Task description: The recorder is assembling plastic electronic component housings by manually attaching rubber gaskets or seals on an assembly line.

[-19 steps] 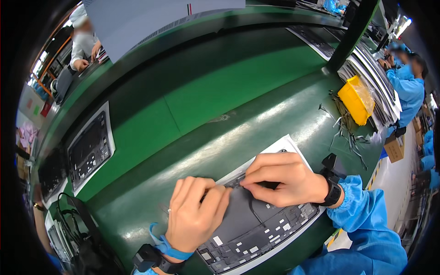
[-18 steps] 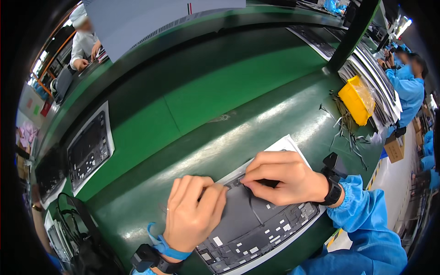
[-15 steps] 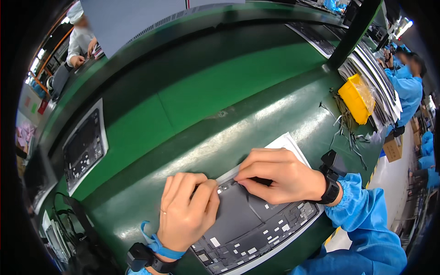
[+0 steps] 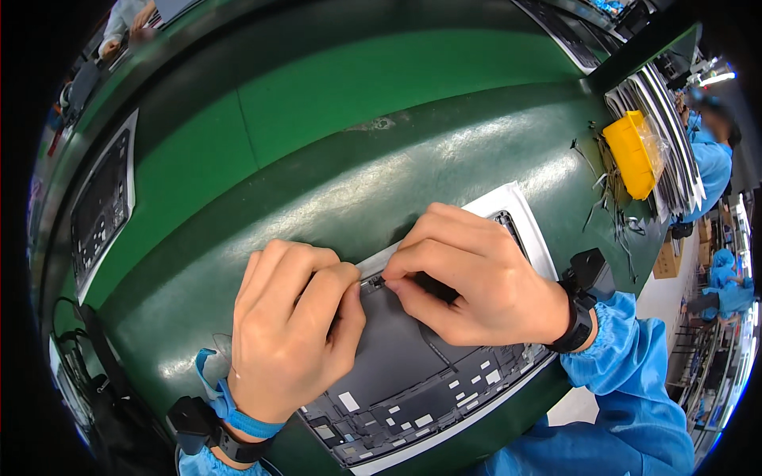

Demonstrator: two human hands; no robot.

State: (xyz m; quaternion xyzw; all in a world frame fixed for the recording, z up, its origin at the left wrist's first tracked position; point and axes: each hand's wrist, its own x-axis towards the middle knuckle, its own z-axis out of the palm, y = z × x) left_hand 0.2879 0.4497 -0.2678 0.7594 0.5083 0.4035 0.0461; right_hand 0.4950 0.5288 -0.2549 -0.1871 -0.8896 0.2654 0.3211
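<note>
An opened flat device (image 4: 381, 341), dark grey inside like a tablet, lies on a white sheet (image 4: 533, 230) in front of me. Small white patches and tiny parts run along its near side, and a thin dark strip crosses its middle. At its far edge the fingertips of my right hand (image 4: 484, 278) are pinched over small connectors. Just left of them, my left hand (image 4: 294, 325) is closed, with thumb and forefinger together at the same edge. Whatever lies between the fingertips of either hand is hidden or too small to name. A blue strap circles my left wrist.
Thin dark cables (image 4: 609, 198) lie loose at the right, beside a yellow bin (image 4: 633, 155) and a stack of flat sheets (image 4: 675, 143). Another opened device (image 4: 103, 198) rests at the far left. A green post (image 4: 643, 51) rises at the back right. Co-workers stand beyond the table.
My view has shifted, so the yellow bin and the far-left device sit elsewhere in it. My hands stay at the device's far edge, with their fingertips now closer together.
</note>
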